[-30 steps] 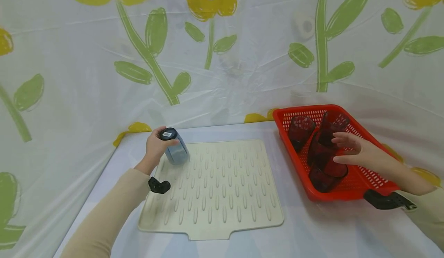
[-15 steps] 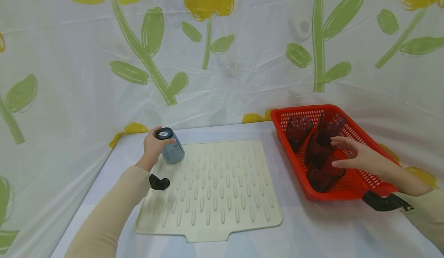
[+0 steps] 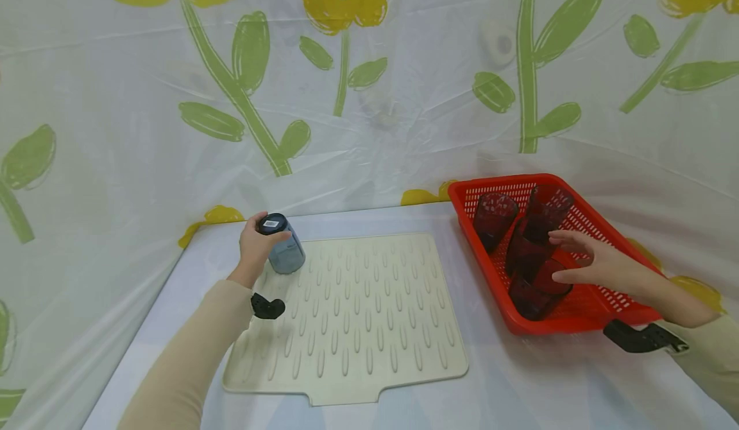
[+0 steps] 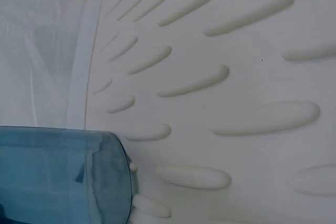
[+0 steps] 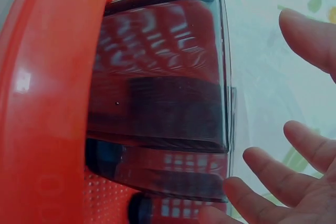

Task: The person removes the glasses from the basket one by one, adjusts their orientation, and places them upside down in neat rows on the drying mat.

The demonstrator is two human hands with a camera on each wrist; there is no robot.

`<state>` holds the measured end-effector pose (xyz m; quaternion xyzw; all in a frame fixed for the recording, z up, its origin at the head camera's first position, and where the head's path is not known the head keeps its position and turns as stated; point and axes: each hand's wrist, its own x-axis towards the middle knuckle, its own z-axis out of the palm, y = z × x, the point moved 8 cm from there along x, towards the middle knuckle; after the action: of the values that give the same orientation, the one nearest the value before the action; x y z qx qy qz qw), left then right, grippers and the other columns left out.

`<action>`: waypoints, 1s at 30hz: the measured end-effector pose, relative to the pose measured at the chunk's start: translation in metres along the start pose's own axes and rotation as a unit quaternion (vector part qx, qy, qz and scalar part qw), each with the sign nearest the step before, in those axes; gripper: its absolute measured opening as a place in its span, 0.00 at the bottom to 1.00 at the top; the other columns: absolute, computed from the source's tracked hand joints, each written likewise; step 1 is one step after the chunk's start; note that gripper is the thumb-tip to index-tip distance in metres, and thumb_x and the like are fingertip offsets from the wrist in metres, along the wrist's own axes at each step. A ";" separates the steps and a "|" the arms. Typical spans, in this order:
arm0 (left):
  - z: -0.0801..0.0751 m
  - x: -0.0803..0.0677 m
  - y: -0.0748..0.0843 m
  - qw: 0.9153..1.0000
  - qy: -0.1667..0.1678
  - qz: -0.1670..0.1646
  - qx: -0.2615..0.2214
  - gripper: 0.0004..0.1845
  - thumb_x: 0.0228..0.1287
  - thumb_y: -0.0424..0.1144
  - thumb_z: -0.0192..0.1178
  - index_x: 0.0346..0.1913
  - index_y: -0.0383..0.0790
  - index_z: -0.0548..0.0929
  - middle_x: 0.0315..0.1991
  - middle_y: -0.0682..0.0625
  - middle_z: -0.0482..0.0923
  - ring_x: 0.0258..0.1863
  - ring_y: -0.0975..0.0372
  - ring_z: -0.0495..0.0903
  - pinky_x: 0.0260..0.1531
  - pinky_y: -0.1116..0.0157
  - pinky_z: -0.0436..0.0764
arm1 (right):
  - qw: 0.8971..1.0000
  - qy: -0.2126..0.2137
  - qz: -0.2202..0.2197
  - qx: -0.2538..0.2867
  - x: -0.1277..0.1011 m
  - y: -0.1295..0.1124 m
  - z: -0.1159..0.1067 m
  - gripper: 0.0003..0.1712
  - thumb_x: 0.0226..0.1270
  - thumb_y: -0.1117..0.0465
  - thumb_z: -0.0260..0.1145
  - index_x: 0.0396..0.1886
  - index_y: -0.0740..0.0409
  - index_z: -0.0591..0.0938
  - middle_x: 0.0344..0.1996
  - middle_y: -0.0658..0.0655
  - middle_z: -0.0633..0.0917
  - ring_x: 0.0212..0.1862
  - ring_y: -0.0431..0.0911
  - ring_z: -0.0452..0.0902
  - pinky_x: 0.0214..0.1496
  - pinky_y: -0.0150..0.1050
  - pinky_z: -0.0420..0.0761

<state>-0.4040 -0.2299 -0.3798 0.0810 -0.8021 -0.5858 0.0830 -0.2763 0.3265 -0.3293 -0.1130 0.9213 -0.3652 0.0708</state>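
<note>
A blue translucent cup [image 3: 282,246] stands upside down on the far left corner of a cream ribbed drying mat [image 3: 358,314], and my left hand [image 3: 257,245] grips it from the left. The left wrist view shows the cup [image 4: 63,174] with its rim down on the mat [image 4: 236,77]. My right hand [image 3: 580,258] hovers with its fingers spread over several dark red translucent cups [image 3: 534,250] lying in a red basket [image 3: 583,224]. In the right wrist view the fingers [image 5: 304,150] stay just off the nearest dark cup [image 5: 163,93] beside the basket wall [image 5: 47,103].
The mat and basket sit on a white covered table [image 3: 519,385] ringed by a white sheet with green and yellow flowers [image 3: 346,83]. Black wrist mounts [image 3: 641,338] show on both sleeves. The table's front edge lies just below the mat.
The left hand has set the blue cup from tilted to upright on the mat's far left corner. The right hand has sunk slightly toward the dark red cups.
</note>
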 end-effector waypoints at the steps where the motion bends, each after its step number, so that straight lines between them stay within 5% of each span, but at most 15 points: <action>1: 0.000 -0.001 -0.001 1.000 0.000 0.003 -0.004 0.41 0.54 0.33 0.64 0.69 0.38 0.55 0.66 0.40 0.59 0.64 0.50 0.60 0.62 0.55 0.63 | 1.000 -0.002 0.000 0.003 0.000 0.000 0.001 0.41 0.58 0.60 0.65 0.66 0.67 0.55 0.60 0.69 0.65 0.46 0.15 0.56 0.41 0.26 0.74; 22: 0.006 -0.004 -0.009 0.999 0.009 0.014 -0.046 0.42 0.56 0.33 0.62 0.70 0.36 0.49 0.67 0.39 0.54 0.66 0.51 0.57 0.64 0.58 0.59 | 0.998 -0.042 0.021 0.029 -0.006 0.008 0.021 0.45 0.58 0.58 0.65 0.68 0.66 0.52 0.62 0.72 0.63 0.44 0.17 0.59 0.45 0.36 0.76; 30: 0.006 -0.006 -0.012 0.999 0.016 0.004 -0.045 0.41 0.57 0.36 0.62 0.69 0.37 0.51 0.67 0.40 0.55 0.67 0.50 0.54 0.65 0.56 0.57 | 0.997 -0.048 0.036 0.042 -0.006 0.012 0.030 0.49 0.57 0.56 0.66 0.69 0.67 0.48 0.62 0.72 0.63 0.44 0.17 0.59 0.43 0.29 0.73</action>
<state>-0.3987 -0.2267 -0.3937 0.0829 -0.7738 -0.6196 0.1019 -0.2665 0.3170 -0.3589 -0.0938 0.9044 -0.3946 0.1328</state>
